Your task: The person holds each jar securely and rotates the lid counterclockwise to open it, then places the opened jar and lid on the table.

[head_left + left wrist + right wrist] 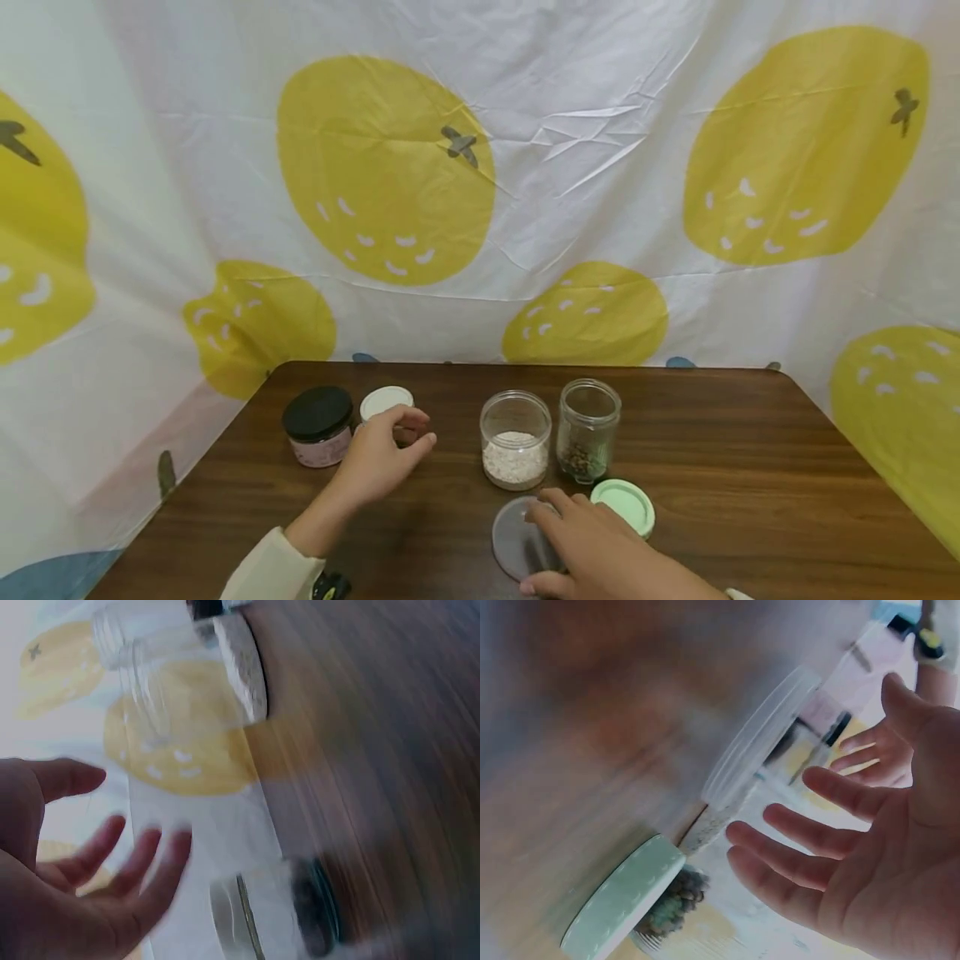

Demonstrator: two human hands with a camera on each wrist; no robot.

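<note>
Head view: we have our left hand [378, 462], relaxed and empty, by the white-lidded jar [385, 400], far left; our right hand [588, 546], loosely spread, empty, is over the near gray lid [512, 542].

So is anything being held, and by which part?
Nothing: the left hand is empty, and so is the right hand, near the grey lid.

A dark brown wood-grain table [787, 475] with rounded far corners. At its left stand a pink jar [321, 450] with a black lid [318, 412] and, just beside it, a white-lidded jar [386, 402], partly hidden. Near the middle, two open clear jars stand side by side: a wide jar [515, 446] of whitish flakes, a slimmer jar [589, 429] of brown bits. Nearer lie a gray see-through lid [513, 537] and a pale green lid [624, 506].
</note>
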